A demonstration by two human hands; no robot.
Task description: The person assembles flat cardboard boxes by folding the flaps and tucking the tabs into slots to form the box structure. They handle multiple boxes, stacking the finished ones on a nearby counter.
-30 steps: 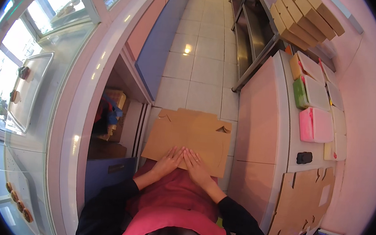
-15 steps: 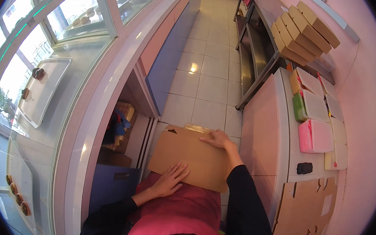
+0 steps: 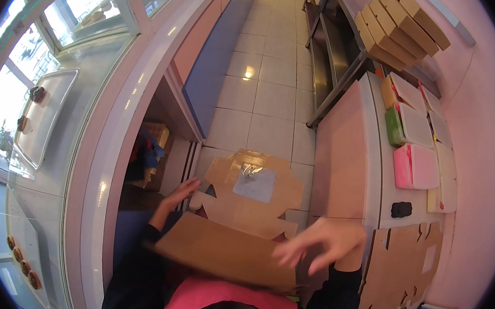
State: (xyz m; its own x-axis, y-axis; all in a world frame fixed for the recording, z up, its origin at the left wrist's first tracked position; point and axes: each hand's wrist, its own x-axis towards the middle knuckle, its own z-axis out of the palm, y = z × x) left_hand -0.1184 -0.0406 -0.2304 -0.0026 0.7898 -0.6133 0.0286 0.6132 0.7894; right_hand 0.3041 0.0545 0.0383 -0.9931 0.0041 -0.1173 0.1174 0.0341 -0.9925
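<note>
Watching remotely, I see the cardboard box point(image 3: 236, 218) unfolded just beyond the pink apron point(image 3: 234, 296) | left hand point(image 3: 181, 193) unclenched, ahead-left of apron | right hand point(image 3: 329, 244) loosely splayed, blurred, ahead-right of it | contact unclear

A small pastry shop, seen from the staff side: along the left runs a glass display case point(image 3: 105, 83) with a row of dark-topped, doughnut-like pastries point(image 3: 25, 267). On the right are stacked cardboard boxes point(image 3: 399, 32) by a metal rack point(image 3: 334, 56), and lidded plastic tubs point(image 3: 420, 169) on the worktop point(image 3: 384, 215).
</note>
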